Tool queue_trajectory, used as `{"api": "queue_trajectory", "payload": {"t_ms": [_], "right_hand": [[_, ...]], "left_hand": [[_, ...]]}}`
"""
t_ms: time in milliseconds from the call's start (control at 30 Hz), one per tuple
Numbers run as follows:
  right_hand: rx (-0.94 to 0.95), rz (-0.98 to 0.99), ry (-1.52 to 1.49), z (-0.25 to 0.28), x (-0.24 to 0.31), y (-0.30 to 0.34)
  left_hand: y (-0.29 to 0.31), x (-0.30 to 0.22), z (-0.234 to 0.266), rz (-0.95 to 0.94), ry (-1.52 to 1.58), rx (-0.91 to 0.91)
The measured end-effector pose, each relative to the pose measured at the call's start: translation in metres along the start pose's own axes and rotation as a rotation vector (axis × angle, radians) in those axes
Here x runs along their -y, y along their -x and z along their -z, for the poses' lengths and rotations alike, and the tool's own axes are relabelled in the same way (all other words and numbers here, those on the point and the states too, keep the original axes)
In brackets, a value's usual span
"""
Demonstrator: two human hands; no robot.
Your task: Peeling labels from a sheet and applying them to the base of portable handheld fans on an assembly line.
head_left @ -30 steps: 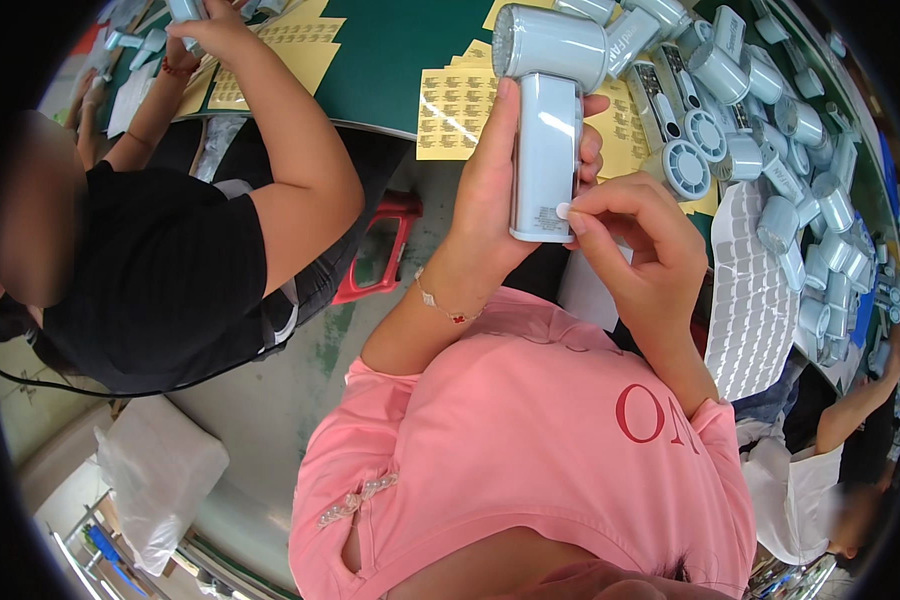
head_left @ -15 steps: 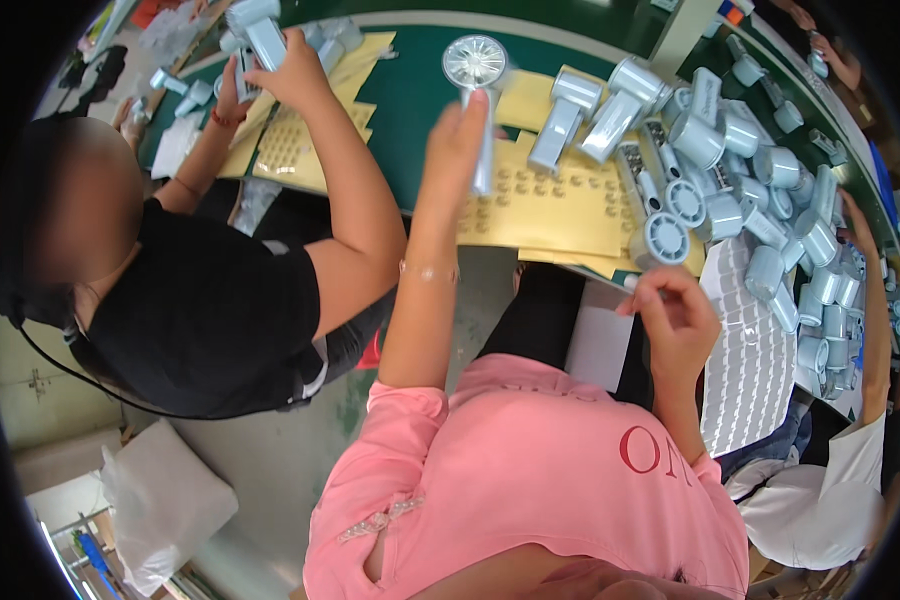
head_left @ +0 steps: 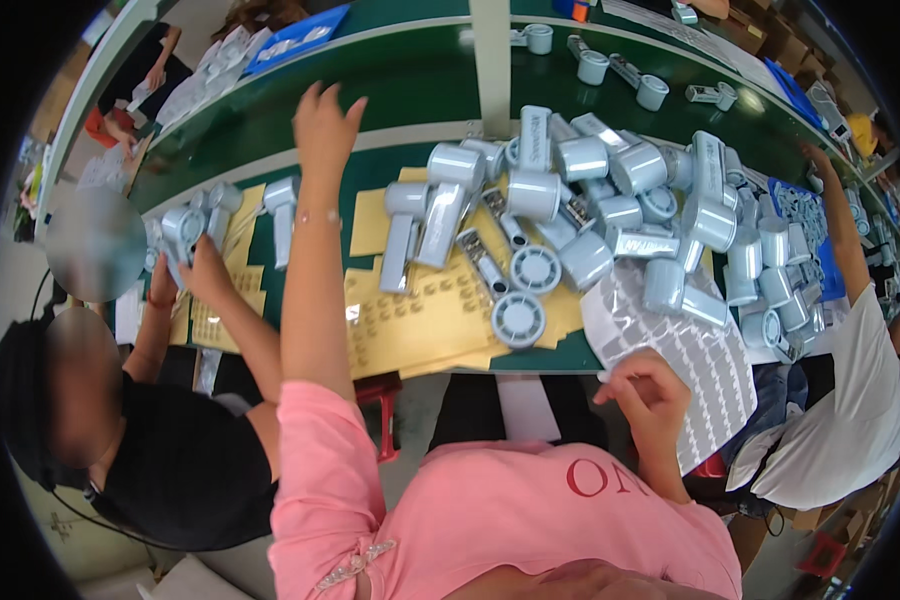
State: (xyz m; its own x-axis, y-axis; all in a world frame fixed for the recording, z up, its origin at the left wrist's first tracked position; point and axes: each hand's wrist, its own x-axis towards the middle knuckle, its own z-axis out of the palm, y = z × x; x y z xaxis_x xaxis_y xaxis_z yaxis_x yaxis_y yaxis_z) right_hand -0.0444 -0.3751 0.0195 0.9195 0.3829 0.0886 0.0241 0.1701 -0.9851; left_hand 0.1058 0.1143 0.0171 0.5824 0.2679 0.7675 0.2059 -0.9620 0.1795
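My left hand (head_left: 327,125) is raised over the far side of the green bench, fingers apart and holding nothing. Below and left of it, a pale blue-grey handheld fan (head_left: 283,222) lies on the bench. My right hand (head_left: 650,392) is closed, thumb and fingers pinched at the near edge beside a grey-and-white label sheet (head_left: 675,340); anything in the pinch is too small to make out. Between my hands lie yellow sheets (head_left: 410,335) with rows of small round pieces. Two fans with open handles, one with a round grille (head_left: 518,319), rest on them.
A large pile of wrapped fans (head_left: 610,170) covers the right of the bench. A green metal post (head_left: 491,70) rises at the back. Co-workers sit on both sides; the left one's hands (head_left: 195,270) hold a fan. A blue tray (head_left: 298,38) stands far left.
My left hand has let go of a fan and moved up and away, fingers spread. A fan now lies on the bench at left. The view has shifted; my right hand stays pinched.
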Motion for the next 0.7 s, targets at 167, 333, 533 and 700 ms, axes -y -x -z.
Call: {"api": "queue_trajectory", "payload": {"t_ms": [167,333,533,700], "right_hand": [[-0.089,0.346,0.319,0.044,0.015,-0.023],[-0.463,0.283,0.176,0.061,0.01,-0.038],[-0.497,0.238,0.174,0.07,-0.009,-0.039],[-0.361,0.285,0.161,0.074,0.007,-0.021]], "left_hand": [[-0.119,-0.051,-0.178,-0.324,0.258,0.419],[-0.18,-0.071,-0.327,-0.616,0.017,0.478],[-0.175,-0.067,-0.354,-0.506,-0.064,0.68],[-0.161,-0.021,-0.281,-0.861,0.043,0.19]]}}
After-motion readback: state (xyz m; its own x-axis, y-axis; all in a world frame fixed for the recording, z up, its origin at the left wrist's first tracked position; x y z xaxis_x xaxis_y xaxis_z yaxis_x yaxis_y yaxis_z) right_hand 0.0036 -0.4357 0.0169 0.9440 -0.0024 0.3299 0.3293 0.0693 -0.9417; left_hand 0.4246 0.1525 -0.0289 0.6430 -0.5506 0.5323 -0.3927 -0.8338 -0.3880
